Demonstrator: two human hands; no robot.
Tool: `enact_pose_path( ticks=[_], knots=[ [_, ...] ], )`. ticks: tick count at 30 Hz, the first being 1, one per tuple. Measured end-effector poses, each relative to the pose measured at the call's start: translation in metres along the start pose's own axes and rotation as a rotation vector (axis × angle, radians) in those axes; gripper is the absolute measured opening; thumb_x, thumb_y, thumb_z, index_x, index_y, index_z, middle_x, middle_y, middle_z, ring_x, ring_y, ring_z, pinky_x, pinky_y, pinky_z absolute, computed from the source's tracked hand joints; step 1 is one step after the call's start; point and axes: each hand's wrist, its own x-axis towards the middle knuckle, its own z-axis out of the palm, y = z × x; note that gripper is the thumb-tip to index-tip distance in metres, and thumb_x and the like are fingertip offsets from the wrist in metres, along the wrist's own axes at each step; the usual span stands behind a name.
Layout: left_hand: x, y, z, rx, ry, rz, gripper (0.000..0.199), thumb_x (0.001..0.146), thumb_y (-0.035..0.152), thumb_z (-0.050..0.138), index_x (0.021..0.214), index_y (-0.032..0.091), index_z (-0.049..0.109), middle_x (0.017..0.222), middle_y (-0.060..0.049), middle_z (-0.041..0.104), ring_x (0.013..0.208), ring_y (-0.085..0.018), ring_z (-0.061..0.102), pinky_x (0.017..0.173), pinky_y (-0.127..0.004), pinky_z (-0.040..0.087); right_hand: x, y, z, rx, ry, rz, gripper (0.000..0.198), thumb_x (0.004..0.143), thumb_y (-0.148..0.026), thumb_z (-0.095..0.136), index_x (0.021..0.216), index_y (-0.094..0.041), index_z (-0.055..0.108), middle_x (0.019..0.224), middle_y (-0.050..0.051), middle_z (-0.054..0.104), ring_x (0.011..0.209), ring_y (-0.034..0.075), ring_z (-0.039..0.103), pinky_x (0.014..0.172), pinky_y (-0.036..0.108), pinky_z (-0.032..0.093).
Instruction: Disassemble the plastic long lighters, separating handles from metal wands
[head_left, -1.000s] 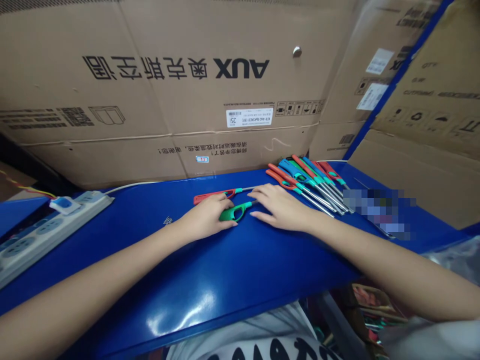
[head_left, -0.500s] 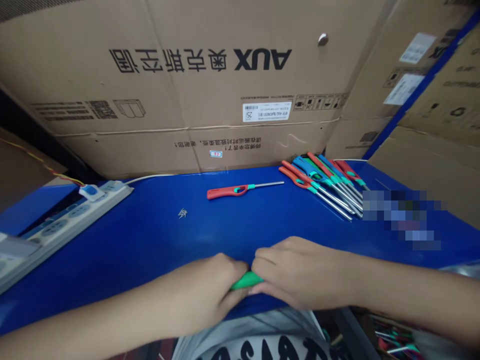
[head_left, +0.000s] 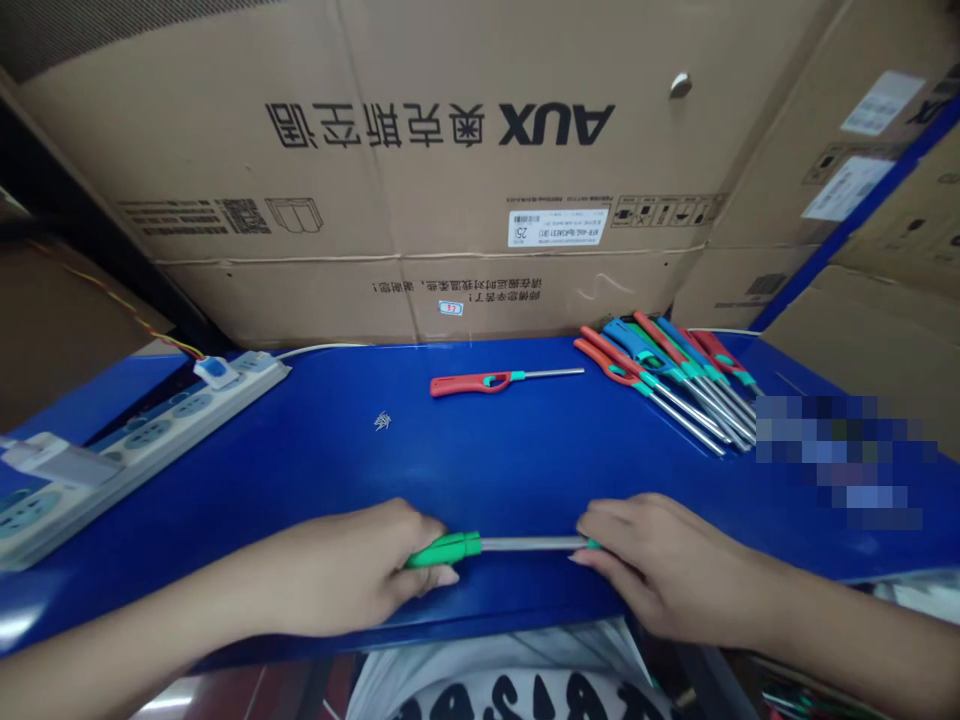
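My left hand (head_left: 375,570) is closed around a green piece (head_left: 450,548) with a slotted, collar-like end. A thin metal rod (head_left: 529,544) runs level from it to my right hand (head_left: 660,560). My right fingers pinch the rod's far end, where a small bit of teal shows; the rest there is hidden. Both hands are just above the front of the blue table (head_left: 510,460). Beyond them lies a red stick lighter (head_left: 469,384) with a teal trigger and metal tube, touched by neither hand.
Several red and blue stick lighters (head_left: 667,375) lie piled at the back right. A little heap of tiny metal pins (head_left: 382,421) is left of the red lighter. A white power strip (head_left: 172,440) with plugs runs along the left. Cardboard (head_left: 450,210) walls the back.
My hands have drawn apart, left hand leftward and right hand rightward. The metal rod now shows between them; before, only a short green part was visible. The view has shifted slightly.
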Motion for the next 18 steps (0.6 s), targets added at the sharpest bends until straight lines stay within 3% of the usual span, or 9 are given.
enact_pose_path(
  ticks=[4, 7, 10, 12, 14, 16, 18],
  knots=[
    [0.007, -0.01, -0.008, 0.002, 0.037, 0.027, 0.037, 0.1, 0.051, 0.047, 0.091, 0.021, 0.067, 0.088, -0.004, 0.068, 0.071, -0.019, 0.065, 0.062, -0.027, 0.046, 0.006, 0.024, -0.006, 0.093, -0.103, 0.092, 0.029, 0.107, -0.033, 0.037, 0.095, -0.019, 0.059, 0.089, 0.004, 0.067, 0.076, 0.019, 0.061, 0.071, 0.033, 0.041],
    [0.024, -0.01, -0.019, 0.008, 0.047, 0.124, 0.034, 0.101, 0.045, 0.05, 0.084, 0.019, 0.064, 0.084, -0.003, 0.067, 0.068, -0.016, 0.063, 0.062, -0.025, 0.044, 0.02, 0.036, -0.017, 0.161, -0.152, 0.038, 0.033, 0.107, -0.039, 0.039, 0.091, -0.02, 0.06, 0.09, 0.004, 0.066, 0.083, 0.019, 0.061, 0.08, 0.035, 0.043],
    [0.045, -0.012, -0.032, 0.132, 0.072, 0.229, 0.03, 0.099, 0.043, 0.057, 0.081, 0.02, 0.063, 0.075, -0.002, 0.066, 0.065, -0.016, 0.062, 0.059, -0.025, 0.04, 0.038, 0.054, -0.028, 0.248, -0.217, -0.042, 0.029, 0.104, -0.041, 0.048, 0.091, -0.019, 0.064, 0.091, 0.003, 0.067, 0.082, 0.018, 0.061, 0.08, 0.033, 0.046],
    [0.062, -0.013, -0.037, 0.21, 0.138, 0.269, 0.029, 0.097, 0.045, 0.062, 0.082, 0.02, 0.063, 0.071, -0.001, 0.064, 0.063, -0.016, 0.06, 0.057, -0.025, 0.038, 0.054, 0.072, -0.032, 0.317, -0.153, -0.096, 0.027, 0.101, -0.042, 0.054, 0.099, -0.019, 0.067, 0.1, 0.005, 0.068, 0.091, 0.018, 0.063, 0.085, 0.032, 0.047],
    [0.081, -0.015, -0.038, 0.218, 0.241, 0.288, 0.029, 0.095, 0.046, 0.064, 0.086, 0.019, 0.063, 0.074, -0.001, 0.065, 0.063, -0.016, 0.06, 0.056, -0.026, 0.038, 0.076, 0.092, -0.032, 0.33, 0.064, -0.054, 0.034, 0.102, -0.045, 0.049, 0.114, -0.018, 0.066, 0.116, 0.009, 0.066, 0.106, 0.02, 0.062, 0.096, 0.035, 0.046],
    [0.102, -0.016, -0.034, 0.189, 0.354, 0.318, 0.027, 0.094, 0.045, 0.066, 0.093, 0.018, 0.064, 0.084, -0.004, 0.068, 0.07, -0.018, 0.063, 0.062, -0.027, 0.043, 0.1, 0.111, -0.03, 0.158, 0.22, 0.039, 0.034, 0.103, -0.042, 0.048, 0.119, -0.016, 0.063, 0.123, 0.013, 0.063, 0.117, 0.025, 0.057, 0.104, 0.041, 0.042],
    [0.12, -0.017, -0.029, 0.174, 0.463, 0.356, 0.024, 0.095, 0.041, 0.066, 0.1, 0.018, 0.064, 0.098, -0.007, 0.069, 0.084, -0.021, 0.065, 0.073, -0.03, 0.049, 0.123, 0.126, -0.026, -0.046, 0.195, 0.114, 0.037, 0.101, -0.04, 0.052, 0.129, -0.016, 0.059, 0.131, 0.017, 0.06, 0.121, 0.031, 0.053, 0.102, 0.047, 0.041]
  ],
)
